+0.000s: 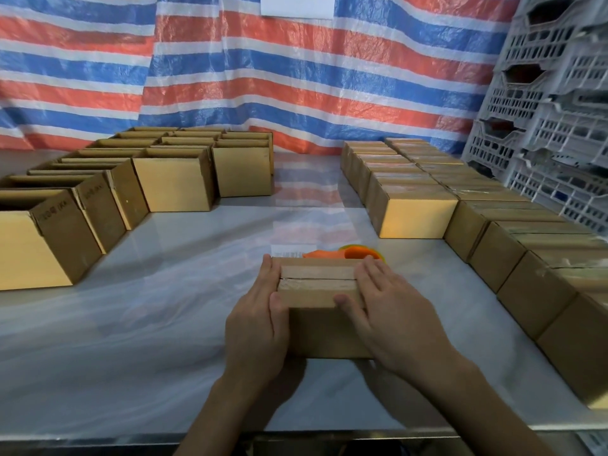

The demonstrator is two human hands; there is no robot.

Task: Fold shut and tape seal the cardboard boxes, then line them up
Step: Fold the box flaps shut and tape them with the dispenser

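A small cardboard box [317,287] stands on the table in front of me with its top flaps folded shut. A strip of clear tape lies along the seam between them. My left hand [260,320] lies flat against the box's left side, thumb on the top edge. My right hand [391,311] presses flat on the right end of the top, thumb over the near edge. An orange tape dispenser [345,252] lies just behind the box, mostly hidden by it.
Several open boxes [174,179] stand in rows at the left. Several sealed boxes [418,212] are lined up along the right, reaching the near edge. Grey plastic crates [552,110] are stacked at the far right. A striped tarp [263,77] hangs behind the white table [164,324].
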